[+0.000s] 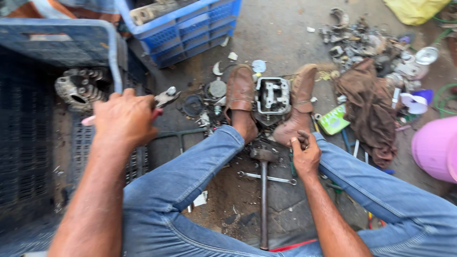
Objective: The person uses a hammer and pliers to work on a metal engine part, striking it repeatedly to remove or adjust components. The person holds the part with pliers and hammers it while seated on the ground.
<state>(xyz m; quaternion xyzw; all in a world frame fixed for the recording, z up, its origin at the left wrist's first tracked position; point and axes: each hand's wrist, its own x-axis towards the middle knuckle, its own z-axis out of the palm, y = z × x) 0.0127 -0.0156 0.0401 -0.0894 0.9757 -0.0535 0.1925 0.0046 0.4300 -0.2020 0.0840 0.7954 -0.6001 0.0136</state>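
Grey metal engine part (273, 99) sits clamped between brown boots (240, 90) on the floor — cover off, internals exposed (still assembled). Left hand (124, 119) closed around pink-handled pliers (164, 98); right hand (304, 154) loosely curled, apparently empty — hammer (263, 190) lies untouched.

Brown leather shoes (240, 93) either side of a grey, grimy metal engine part (273, 97); blue denim jeans (190, 181). Blue plastic crate (190, 24) with a slotted pattern, dark blue-black mesh crate (28, 143), pink-handled pliers (162, 102). Brown rag (369, 109), green packet (333, 120), pink bucket (435, 147), yellow bag (416, 9), grey floor (281, 33).
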